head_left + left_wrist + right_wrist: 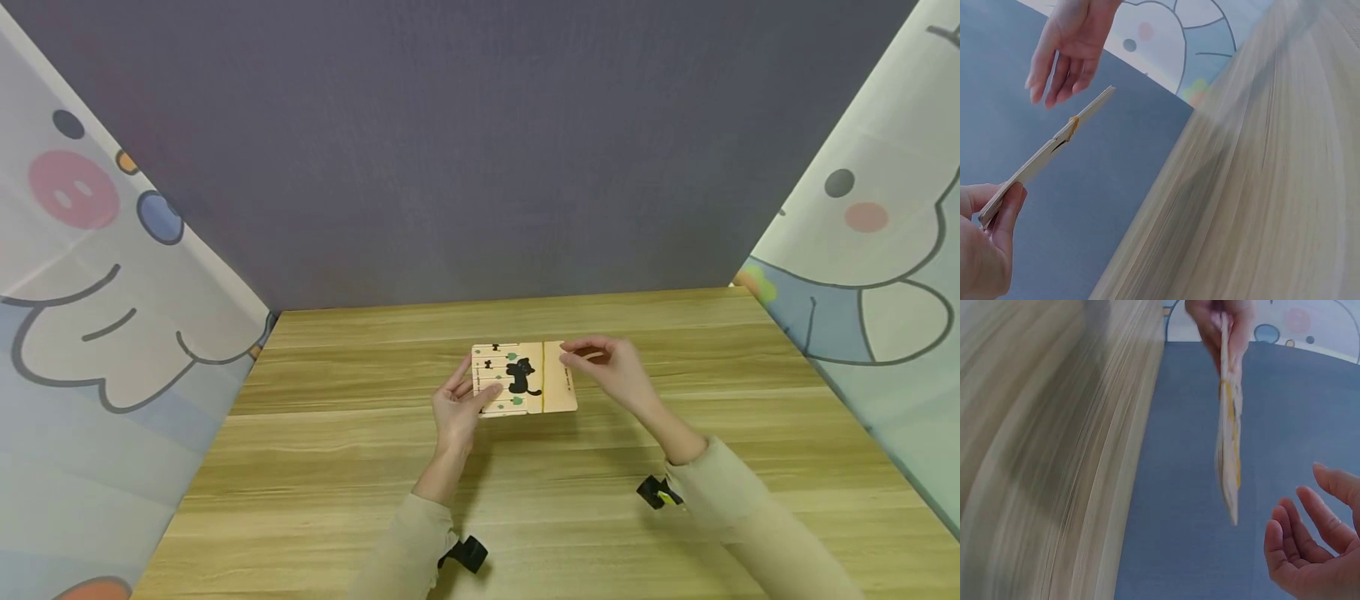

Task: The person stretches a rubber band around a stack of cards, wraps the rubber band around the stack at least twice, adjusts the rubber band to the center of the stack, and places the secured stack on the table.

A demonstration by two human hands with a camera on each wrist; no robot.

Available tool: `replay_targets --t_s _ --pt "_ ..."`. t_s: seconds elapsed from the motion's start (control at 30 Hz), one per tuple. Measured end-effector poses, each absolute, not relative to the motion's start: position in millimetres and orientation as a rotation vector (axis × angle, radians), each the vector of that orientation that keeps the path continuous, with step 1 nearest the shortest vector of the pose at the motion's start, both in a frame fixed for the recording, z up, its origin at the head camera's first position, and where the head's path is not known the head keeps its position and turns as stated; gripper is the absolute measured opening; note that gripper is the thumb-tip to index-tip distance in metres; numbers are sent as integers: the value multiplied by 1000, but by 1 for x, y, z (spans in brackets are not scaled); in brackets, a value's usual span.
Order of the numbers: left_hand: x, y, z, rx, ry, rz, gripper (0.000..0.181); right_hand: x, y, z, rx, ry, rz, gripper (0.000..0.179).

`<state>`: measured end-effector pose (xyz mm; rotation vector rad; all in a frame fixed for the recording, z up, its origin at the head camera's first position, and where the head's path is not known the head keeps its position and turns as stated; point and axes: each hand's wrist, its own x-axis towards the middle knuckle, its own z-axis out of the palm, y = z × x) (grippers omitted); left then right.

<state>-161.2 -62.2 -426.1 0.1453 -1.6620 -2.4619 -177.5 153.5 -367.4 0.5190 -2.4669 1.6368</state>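
A thin cream notebook (525, 379), printed with a black cat, small green plants and fence lines, is raised above the table. Around it, toward its right end, runs a yellow band (543, 377); the left wrist view shows its layered edge (1041, 156). My left hand (456, 408) pinches the left end, thumb on the printed face and fingers behind. Beyond the opposite end is my right hand (611, 367), its fingers loosely bent and holding nothing. The right wrist view shows a gap between those fingers (1300, 534) and the notebook (1229, 437).
Below the hands spreads a wood-grain table (337, 467). A dark grey panel (480, 150) stands along its far edge, with cartoon-printed curtains at the left (82, 275) and right (870, 250). Black wrist mounts show at the left sleeve (468, 554) and right sleeve (656, 492).
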Motion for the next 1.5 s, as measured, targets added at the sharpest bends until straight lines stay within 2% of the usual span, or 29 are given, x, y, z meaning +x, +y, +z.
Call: replay_targets --t_s 0.77,1.2,1.43,1.5 --pt "-159 -59 -425 164 -1658 -2447 63 -218 149 -385 618 -2532 1543 24" --pt "-158 -59 -424 146 -1654 -2443 63 -223 149 -392 617 -2578 1595 22" --pt "-155 -58 -423 129 -1670 -2445 62 -204 140 -368 607 -2593 1638 20" --pt "-155 -57 -422 123 -1667 -2447 62 -210 142 -375 594 -2584 1659 21"
